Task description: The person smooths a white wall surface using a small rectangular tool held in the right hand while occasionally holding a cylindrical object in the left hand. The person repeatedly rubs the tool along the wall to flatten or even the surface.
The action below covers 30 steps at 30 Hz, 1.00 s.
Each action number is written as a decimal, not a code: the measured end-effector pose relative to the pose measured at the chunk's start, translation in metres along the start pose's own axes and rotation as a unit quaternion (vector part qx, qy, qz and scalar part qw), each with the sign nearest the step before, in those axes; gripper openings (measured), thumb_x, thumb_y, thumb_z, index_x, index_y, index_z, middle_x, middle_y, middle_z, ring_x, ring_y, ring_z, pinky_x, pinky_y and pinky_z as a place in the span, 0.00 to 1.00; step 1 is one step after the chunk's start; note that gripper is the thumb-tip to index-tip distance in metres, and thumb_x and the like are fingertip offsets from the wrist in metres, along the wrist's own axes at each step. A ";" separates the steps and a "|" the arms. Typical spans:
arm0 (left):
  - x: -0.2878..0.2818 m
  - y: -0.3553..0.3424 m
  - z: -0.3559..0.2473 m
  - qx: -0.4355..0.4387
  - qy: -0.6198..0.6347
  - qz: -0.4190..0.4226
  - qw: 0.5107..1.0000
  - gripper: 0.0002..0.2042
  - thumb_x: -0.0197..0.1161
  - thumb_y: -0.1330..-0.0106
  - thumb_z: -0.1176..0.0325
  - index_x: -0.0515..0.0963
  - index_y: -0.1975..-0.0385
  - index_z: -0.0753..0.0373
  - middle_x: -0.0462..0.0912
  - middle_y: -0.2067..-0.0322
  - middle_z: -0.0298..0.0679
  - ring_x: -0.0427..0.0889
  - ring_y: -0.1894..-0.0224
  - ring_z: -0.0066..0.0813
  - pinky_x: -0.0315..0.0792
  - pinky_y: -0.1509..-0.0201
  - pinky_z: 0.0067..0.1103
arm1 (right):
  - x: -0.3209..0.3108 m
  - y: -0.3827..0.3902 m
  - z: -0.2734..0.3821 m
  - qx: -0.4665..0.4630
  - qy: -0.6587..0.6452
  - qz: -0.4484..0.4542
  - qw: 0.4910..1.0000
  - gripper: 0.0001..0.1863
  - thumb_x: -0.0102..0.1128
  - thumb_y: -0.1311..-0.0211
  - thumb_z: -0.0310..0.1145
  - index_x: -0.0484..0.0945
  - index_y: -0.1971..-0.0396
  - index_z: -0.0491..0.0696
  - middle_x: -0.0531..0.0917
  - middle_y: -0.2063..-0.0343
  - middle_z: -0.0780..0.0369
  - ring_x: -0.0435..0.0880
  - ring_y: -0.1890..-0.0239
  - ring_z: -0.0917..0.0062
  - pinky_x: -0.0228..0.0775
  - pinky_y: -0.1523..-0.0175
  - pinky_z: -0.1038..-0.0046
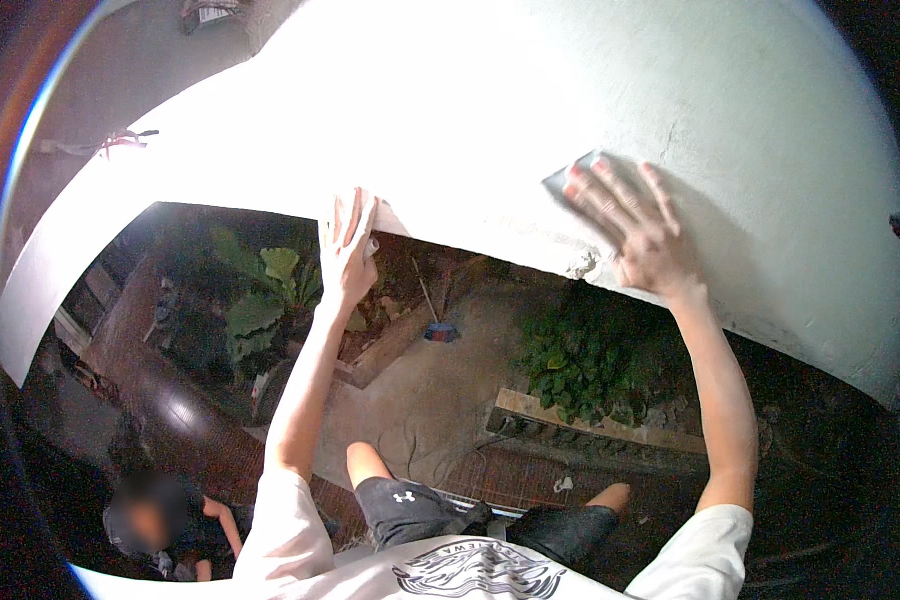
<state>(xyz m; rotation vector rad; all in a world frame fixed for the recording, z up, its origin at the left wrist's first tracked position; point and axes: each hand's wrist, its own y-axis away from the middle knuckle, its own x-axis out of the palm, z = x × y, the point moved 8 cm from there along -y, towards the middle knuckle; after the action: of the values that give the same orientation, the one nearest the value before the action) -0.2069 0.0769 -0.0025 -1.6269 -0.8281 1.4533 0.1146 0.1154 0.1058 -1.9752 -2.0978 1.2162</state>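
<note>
A large, brightly lit white plastered surface (770, 190) spreads above me, its lower edge chipped in one place. My right hand (653, 245) presses a grey sanding pad (564, 184) flat against it near that chip, fingers spread over the pad's back; most of the pad is hidden under them. To the left, my left hand (347, 250) rests on the lower edge with its fingers stretched up along the plaster. Something small and pale shows by its thumb side, too unclear to name.
Below are leafy plants (590, 365), a broom with a blue head (440, 332) and a low concrete border (610, 428). Cables trail over the ground. Another person (160, 525) is at the lower left. A dark tool with a red part (125, 140) lies at the upper left.
</note>
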 end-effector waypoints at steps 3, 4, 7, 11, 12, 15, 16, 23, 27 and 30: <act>-0.013 -0.015 -0.028 -0.018 0.069 -0.019 0.997 0.41 0.57 0.51 0.87 0.60 0.32 0.54 0.56 0.31 0.45 0.50 0.28 0.55 0.48 0.28 0.48 | 0.004 0.001 0.011 -0.049 0.005 0.023 0.999 0.31 0.35 0.33 0.58 0.55 0.31 0.68 0.57 0.30 0.77 0.53 0.28 0.81 0.38 0.24 0.56; -0.015 -0.022 -0.040 -0.019 0.096 -0.018 0.995 0.41 0.57 0.52 0.87 0.60 0.32 0.55 0.58 0.32 0.46 0.50 0.29 0.55 0.49 0.28 0.47 | 0.004 0.001 0.013 -0.050 -0.014 0.027 0.998 0.29 0.32 0.31 0.57 0.54 0.31 0.69 0.56 0.30 0.78 0.52 0.28 0.81 0.37 0.24 0.56; -0.012 -0.041 -0.088 0.089 0.104 0.060 0.989 0.43 0.60 0.58 0.84 0.63 0.34 0.51 0.58 0.31 0.44 0.49 0.28 0.55 0.47 0.28 0.50 | 0.000 -0.002 0.016 -0.068 0.036 0.012 0.997 0.31 0.29 0.33 0.63 0.58 0.33 0.68 0.57 0.31 0.78 0.53 0.28 0.82 0.35 0.24 0.56; -0.002 -0.053 -0.099 0.114 0.065 0.115 0.985 0.44 0.64 0.59 0.76 0.63 0.34 0.42 0.53 0.29 0.40 0.46 0.27 0.55 0.42 0.28 0.54 | 0.006 0.001 0.022 -0.116 0.003 0.003 0.993 0.28 0.39 0.33 0.54 0.63 0.35 0.65 0.62 0.33 0.77 0.55 0.29 0.85 0.30 0.23 0.57; -0.004 -0.054 -0.095 0.111 0.047 0.109 0.987 0.44 0.64 0.59 0.76 0.63 0.34 0.42 0.53 0.29 0.39 0.46 0.27 0.55 0.41 0.28 0.54 | 0.010 0.002 0.025 -0.130 -0.043 0.029 0.990 0.27 0.43 0.33 0.51 0.64 0.35 0.64 0.64 0.33 0.77 0.56 0.29 0.85 0.29 0.23 0.57; 0.015 -0.047 -0.086 0.110 0.027 0.140 0.984 0.44 0.64 0.59 0.72 0.63 0.34 0.40 0.52 0.29 0.37 0.45 0.27 0.53 0.41 0.28 0.55 | 0.022 0.016 0.045 -0.197 -0.067 0.048 0.977 0.26 0.47 0.36 0.37 0.66 0.36 0.64 0.68 0.35 0.76 0.58 0.31 0.87 0.31 0.23 0.57; 0.018 -0.044 -0.083 0.111 0.014 0.142 0.984 0.44 0.64 0.59 0.72 0.63 0.33 0.40 0.52 0.29 0.37 0.45 0.27 0.53 0.41 0.28 0.55 | 0.028 0.019 0.053 -0.225 -0.067 0.087 0.968 0.26 0.47 0.36 0.35 0.65 0.36 0.63 0.68 0.36 0.76 0.59 0.31 0.87 0.31 0.23 0.57; 0.019 -0.026 -0.065 0.079 0.007 0.074 0.994 0.42 0.66 0.56 0.70 0.63 0.34 0.40 0.50 0.28 0.40 0.42 0.27 0.55 0.37 0.28 0.55 | -0.032 -0.032 -0.027 0.087 -0.005 -0.134 0.987 0.35 0.51 0.43 0.35 0.60 0.32 0.70 0.62 0.31 0.74 0.60 0.30 0.79 0.42 0.27 0.52; 0.029 -0.015 -0.051 0.060 0.001 0.094 0.994 0.42 0.67 0.56 0.72 0.63 0.34 0.41 0.49 0.28 0.41 0.42 0.27 0.56 0.39 0.28 0.55 | -0.045 -0.041 -0.059 0.235 -0.020 -0.208 0.949 0.27 0.41 0.30 0.39 0.56 0.32 0.71 0.58 0.30 0.73 0.54 0.28 0.75 0.36 0.25 0.53; 0.032 -0.008 -0.040 0.053 -0.013 0.063 0.997 0.42 0.67 0.56 0.74 0.64 0.35 0.43 0.50 0.29 0.42 0.43 0.27 0.56 0.41 0.28 0.54 | -0.001 -0.048 -0.003 0.053 -0.127 -0.070 0.988 0.42 0.51 0.46 0.20 0.54 0.31 0.68 0.58 0.30 0.73 0.53 0.28 0.77 0.37 0.24 0.58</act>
<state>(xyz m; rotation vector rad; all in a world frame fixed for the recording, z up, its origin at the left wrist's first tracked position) -0.1624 0.1033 -0.0091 -1.6072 -0.6624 1.5819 0.0757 0.1207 0.1338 -1.6755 -2.1844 1.5866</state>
